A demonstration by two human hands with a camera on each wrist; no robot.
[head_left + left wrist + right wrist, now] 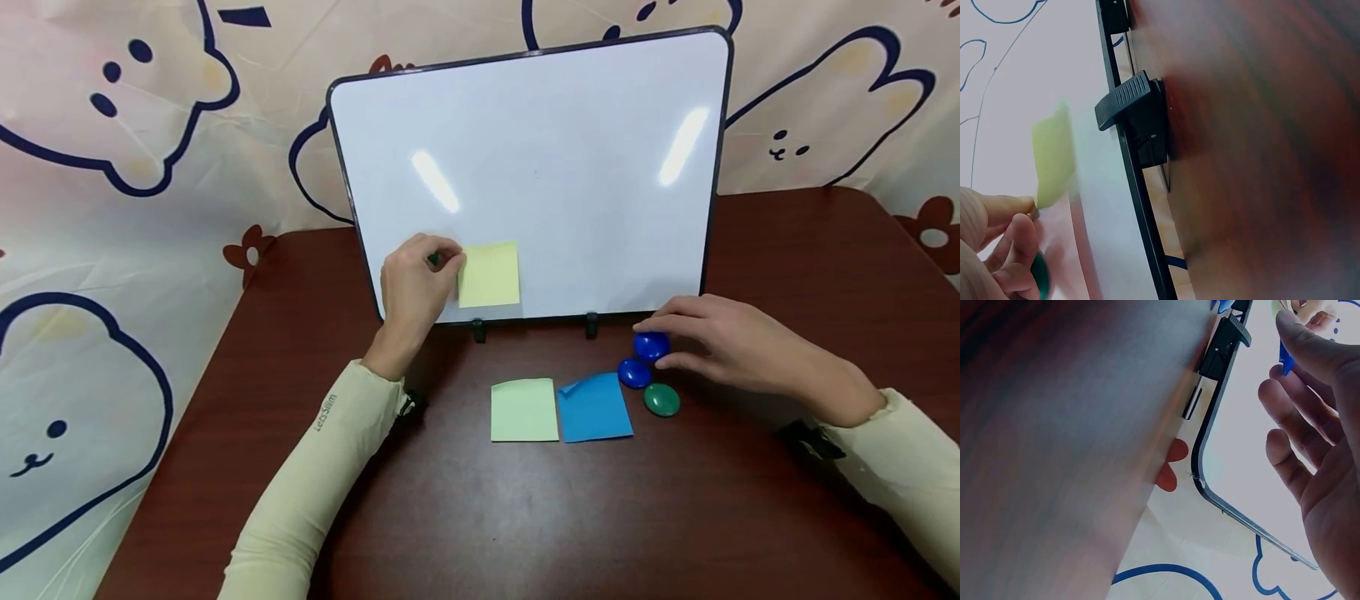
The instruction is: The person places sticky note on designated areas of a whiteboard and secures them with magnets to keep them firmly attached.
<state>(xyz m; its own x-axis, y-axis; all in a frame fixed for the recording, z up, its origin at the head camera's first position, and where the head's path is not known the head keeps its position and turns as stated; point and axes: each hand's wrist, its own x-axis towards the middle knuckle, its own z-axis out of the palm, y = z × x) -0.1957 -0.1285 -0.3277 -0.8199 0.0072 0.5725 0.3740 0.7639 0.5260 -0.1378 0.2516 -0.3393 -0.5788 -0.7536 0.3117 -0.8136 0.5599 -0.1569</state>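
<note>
My left hand (417, 283) pinches the left edge of a yellow sticky note (489, 275), which lies against the lower left of a whiteboard (555, 167). Part of a round green magnet (1040, 275) shows behind the fingers in the left wrist view. On the right, my right hand (738, 346) holds a round blue magnet (651, 346) between thumb and fingers, just above the table. Beside it lie a second blue magnet (634, 373) and a green magnet (662, 400).
A pale green sticky note (524, 410) and a blue sticky note (596, 407), one corner curled, lie side by side on the dark wooden table (487, 517). Black clips (478, 331) support the whiteboard's lower edge. A patterned cloth (90, 233) hangs behind.
</note>
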